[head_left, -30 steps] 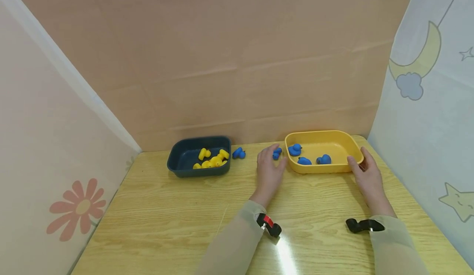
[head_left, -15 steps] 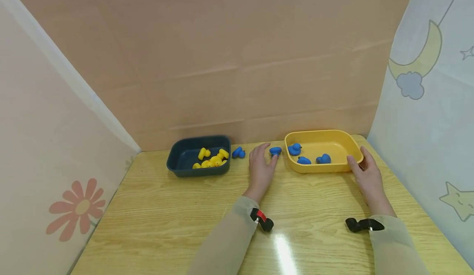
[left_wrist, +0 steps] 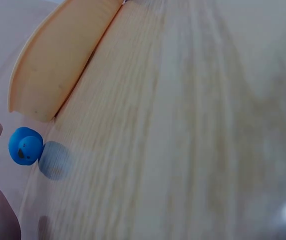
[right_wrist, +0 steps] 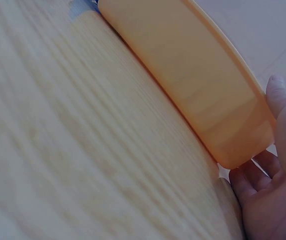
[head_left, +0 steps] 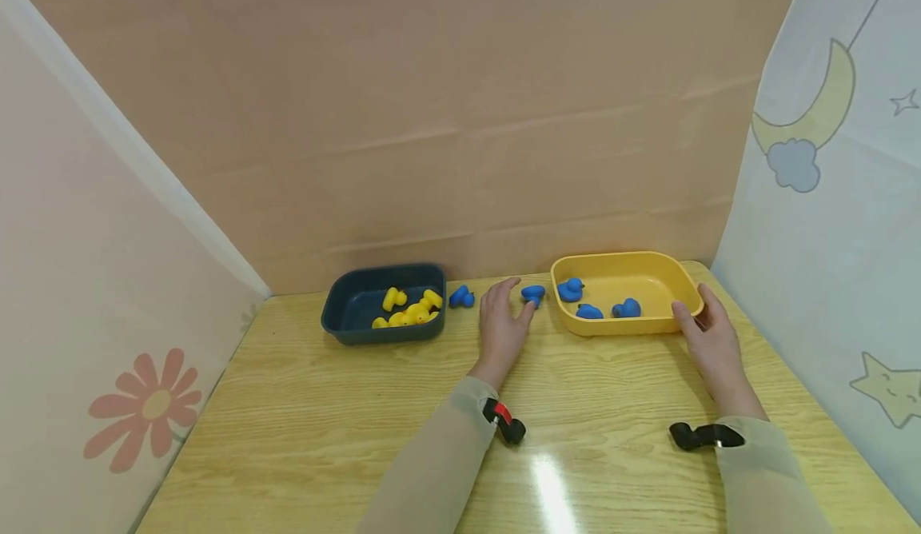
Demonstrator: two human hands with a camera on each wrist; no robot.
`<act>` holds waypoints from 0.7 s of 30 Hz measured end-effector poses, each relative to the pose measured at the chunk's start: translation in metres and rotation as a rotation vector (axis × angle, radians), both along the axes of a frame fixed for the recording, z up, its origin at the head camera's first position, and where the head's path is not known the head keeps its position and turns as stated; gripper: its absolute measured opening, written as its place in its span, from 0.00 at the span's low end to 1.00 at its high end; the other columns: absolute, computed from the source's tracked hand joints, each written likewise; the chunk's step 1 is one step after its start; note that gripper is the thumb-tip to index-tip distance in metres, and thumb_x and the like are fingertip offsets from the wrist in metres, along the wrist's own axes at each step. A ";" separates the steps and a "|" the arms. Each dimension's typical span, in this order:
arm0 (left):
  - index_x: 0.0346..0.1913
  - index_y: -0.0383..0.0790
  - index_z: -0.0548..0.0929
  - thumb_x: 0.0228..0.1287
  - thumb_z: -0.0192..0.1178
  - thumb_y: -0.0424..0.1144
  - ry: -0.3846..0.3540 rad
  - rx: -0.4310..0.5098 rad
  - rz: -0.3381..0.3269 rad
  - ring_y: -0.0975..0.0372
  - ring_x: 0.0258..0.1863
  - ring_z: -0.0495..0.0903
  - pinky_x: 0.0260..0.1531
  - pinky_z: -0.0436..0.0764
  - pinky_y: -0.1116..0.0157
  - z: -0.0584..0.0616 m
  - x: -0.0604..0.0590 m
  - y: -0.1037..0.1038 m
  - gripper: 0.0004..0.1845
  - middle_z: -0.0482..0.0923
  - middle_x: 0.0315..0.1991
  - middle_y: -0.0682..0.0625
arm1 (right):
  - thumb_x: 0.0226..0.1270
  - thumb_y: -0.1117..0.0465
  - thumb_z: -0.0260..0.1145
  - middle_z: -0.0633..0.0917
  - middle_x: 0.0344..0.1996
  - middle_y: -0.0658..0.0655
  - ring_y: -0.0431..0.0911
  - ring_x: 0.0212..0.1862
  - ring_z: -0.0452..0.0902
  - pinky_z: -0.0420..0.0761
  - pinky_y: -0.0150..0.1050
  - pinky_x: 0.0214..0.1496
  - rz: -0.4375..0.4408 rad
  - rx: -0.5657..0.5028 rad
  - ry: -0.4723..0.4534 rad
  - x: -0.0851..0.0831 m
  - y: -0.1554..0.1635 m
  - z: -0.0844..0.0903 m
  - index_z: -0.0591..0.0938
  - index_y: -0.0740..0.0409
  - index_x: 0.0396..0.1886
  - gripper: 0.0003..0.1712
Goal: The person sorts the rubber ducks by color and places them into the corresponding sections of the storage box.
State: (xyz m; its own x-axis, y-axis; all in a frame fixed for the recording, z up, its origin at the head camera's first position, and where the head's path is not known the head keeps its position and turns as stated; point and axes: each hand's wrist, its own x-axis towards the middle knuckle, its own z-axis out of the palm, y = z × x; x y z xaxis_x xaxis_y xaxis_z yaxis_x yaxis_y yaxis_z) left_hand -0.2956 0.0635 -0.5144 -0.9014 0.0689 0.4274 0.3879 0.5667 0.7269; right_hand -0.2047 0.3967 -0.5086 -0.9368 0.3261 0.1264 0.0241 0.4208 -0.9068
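Head view shows the left hand point(head_left: 501, 328) spread flat on the wooden table point(head_left: 345, 422), fingertips just beside a blue toy duck point(head_left: 533, 292). Relaxed, the right hand point(head_left: 708, 340) cups the yellow tray point(head_left: 676, 278) corner; three blue ducks lie inside.

Blue ducks point(head_left: 533, 293) beside the yellow tray point(head_left: 665, 322), yellow ducks point(head_left: 410, 310) in what looks a dark teal tray point(head_left: 341, 328), pale wood-grain surface point(head_left: 345, 422).

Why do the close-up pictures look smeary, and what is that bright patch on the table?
Head view: sharp, with lamp glare on the glossy table. Left wrist view: wood grain blurred, only the blue duck fairly crisp. Right wrist view: yellow tray soft, too near.
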 end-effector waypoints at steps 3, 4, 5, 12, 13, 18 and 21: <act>0.74 0.43 0.81 0.75 0.75 0.40 0.008 -0.003 -0.009 0.50 0.72 0.73 0.73 0.74 0.51 0.000 -0.002 0.001 0.28 0.79 0.72 0.47 | 0.89 0.38 0.56 0.48 0.89 0.69 0.73 0.85 0.50 0.54 0.61 0.86 -0.001 0.002 0.001 0.000 0.001 -0.001 0.40 0.53 0.93 0.52; 0.74 0.43 0.81 0.75 0.75 0.40 0.009 -0.006 -0.011 0.50 0.72 0.73 0.73 0.74 0.51 0.000 -0.003 0.001 0.28 0.78 0.72 0.46 | 0.89 0.38 0.56 0.48 0.89 0.69 0.72 0.85 0.50 0.54 0.61 0.86 -0.001 0.002 0.001 0.000 0.001 -0.001 0.40 0.52 0.93 0.52; 0.73 0.43 0.81 0.75 0.75 0.40 0.012 -0.009 -0.015 0.50 0.72 0.73 0.73 0.74 0.50 -0.001 -0.003 0.001 0.28 0.78 0.72 0.46 | 0.89 0.38 0.56 0.48 0.89 0.69 0.72 0.85 0.51 0.55 0.60 0.86 0.000 0.003 0.004 -0.001 0.001 -0.002 0.40 0.52 0.94 0.52; 0.75 0.43 0.79 0.76 0.75 0.41 -0.001 -0.052 -0.034 0.49 0.74 0.73 0.75 0.73 0.50 -0.003 -0.005 0.003 0.29 0.78 0.73 0.46 | 0.88 0.37 0.56 0.49 0.89 0.68 0.71 0.85 0.51 0.55 0.58 0.86 0.000 0.005 0.017 -0.001 0.001 -0.005 0.41 0.52 0.94 0.52; 0.75 0.44 0.79 0.76 0.75 0.41 -0.003 -0.060 -0.036 0.49 0.74 0.73 0.75 0.73 0.50 -0.003 -0.005 0.003 0.29 0.78 0.73 0.46 | 0.88 0.38 0.56 0.49 0.89 0.68 0.71 0.85 0.51 0.55 0.58 0.86 0.000 0.002 0.018 -0.001 0.001 -0.005 0.41 0.52 0.94 0.52; 0.78 0.44 0.78 0.77 0.73 0.42 -0.021 -0.095 -0.058 0.49 0.77 0.71 0.77 0.71 0.50 -0.003 -0.007 0.005 0.31 0.76 0.77 0.47 | 0.88 0.37 0.56 0.49 0.89 0.68 0.71 0.85 0.50 0.55 0.61 0.86 0.000 -0.003 0.013 -0.001 0.002 -0.004 0.40 0.51 0.94 0.53; 0.80 0.44 0.76 0.78 0.73 0.43 -0.038 -0.113 -0.069 0.49 0.79 0.70 0.78 0.69 0.50 -0.003 -0.007 0.006 0.32 0.74 0.79 0.48 | 0.88 0.36 0.56 0.48 0.89 0.68 0.71 0.85 0.50 0.55 0.62 0.85 -0.001 -0.002 0.007 -0.001 0.002 -0.005 0.40 0.51 0.94 0.53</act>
